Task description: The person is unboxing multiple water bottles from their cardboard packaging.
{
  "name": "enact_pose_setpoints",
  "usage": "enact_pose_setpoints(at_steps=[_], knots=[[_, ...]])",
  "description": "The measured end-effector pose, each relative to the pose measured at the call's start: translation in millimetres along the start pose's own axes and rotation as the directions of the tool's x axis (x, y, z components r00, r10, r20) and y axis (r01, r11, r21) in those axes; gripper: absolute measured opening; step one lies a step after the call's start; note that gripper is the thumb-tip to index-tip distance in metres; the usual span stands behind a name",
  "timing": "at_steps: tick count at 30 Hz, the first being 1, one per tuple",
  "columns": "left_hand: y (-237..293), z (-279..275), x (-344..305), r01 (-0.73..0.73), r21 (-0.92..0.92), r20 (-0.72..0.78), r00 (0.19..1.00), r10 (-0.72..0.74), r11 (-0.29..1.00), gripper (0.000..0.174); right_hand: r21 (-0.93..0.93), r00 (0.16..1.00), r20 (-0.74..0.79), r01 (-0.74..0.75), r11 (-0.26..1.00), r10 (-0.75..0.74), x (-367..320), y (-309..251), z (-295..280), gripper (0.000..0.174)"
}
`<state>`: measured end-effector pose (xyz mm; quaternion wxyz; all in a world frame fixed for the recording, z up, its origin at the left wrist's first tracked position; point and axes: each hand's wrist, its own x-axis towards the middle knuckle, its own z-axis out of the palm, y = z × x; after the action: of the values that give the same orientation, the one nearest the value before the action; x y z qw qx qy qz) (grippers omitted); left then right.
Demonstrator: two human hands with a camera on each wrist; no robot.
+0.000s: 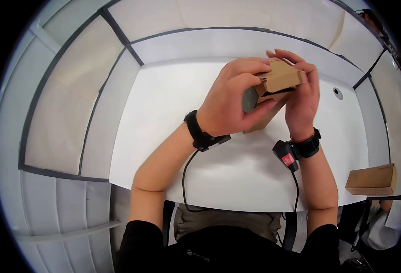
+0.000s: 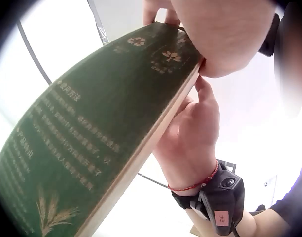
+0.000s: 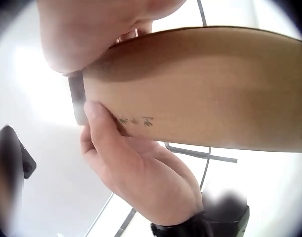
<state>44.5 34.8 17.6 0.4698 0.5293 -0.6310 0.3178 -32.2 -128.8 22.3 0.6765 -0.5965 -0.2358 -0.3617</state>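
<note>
Both hands hold a cardboard box (image 1: 267, 119) tilted above the white table. Its end flap (image 1: 282, 82) faces the head camera, with a dark gap under the flap's edge. My left hand (image 1: 230, 100) grips the left side, fingers over the top and thumb across the near face. On the far right side, my right hand (image 1: 302, 93) curls its fingers around the flap end. The left wrist view shows a green printed face of the box (image 2: 91, 113). A plain brown face (image 3: 215, 89) fills much of the right wrist view, and the left thumb (image 3: 104, 123) presses on its end.
A second, closed cardboard box (image 1: 371, 180) lies at the table's right front corner. The white table (image 1: 164, 113) is enclosed by panels with dark edges. A round cable hole (image 1: 337, 93) is at the right back. Cables hang from both wrist cameras.
</note>
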Motion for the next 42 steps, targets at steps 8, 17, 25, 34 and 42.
enact_pose_setpoints(at_steps=[8,17,25,34,42], knots=[[11.4,-4.7,4.4,0.166,0.052,0.003,0.986,-0.167,0.985,0.055,-0.356,0.959,0.283,0.073,0.932,0.033,17.5,-27.6,-21.4,0.029],[18.2,-2.1,5.2,0.223,0.141,-0.102,0.972,-0.21,0.964,0.042,-0.445,0.953,0.304,0.144,0.884,-0.002,20.6,-29.1,-16.4,0.022],[15.5,4.2,2.0,0.199,0.058,-0.098,0.976,-0.192,0.978,0.036,-0.454,0.939,0.345,0.162,0.876,0.005,22.0,-30.5,-19.8,0.018],[6.3,6.9,-0.5,0.012,0.197,-0.046,0.999,-0.003,0.98,0.044,-0.504,0.914,0.402,0.175,0.846,0.05,24.9,-35.9,-24.0,0.016],[4.0,13.7,-5.2,0.046,0.236,-0.06,0.998,-0.033,0.971,0.058,-0.325,0.957,0.257,-0.049,0.945,0.138,14.5,-19.7,-21.3,0.033]])
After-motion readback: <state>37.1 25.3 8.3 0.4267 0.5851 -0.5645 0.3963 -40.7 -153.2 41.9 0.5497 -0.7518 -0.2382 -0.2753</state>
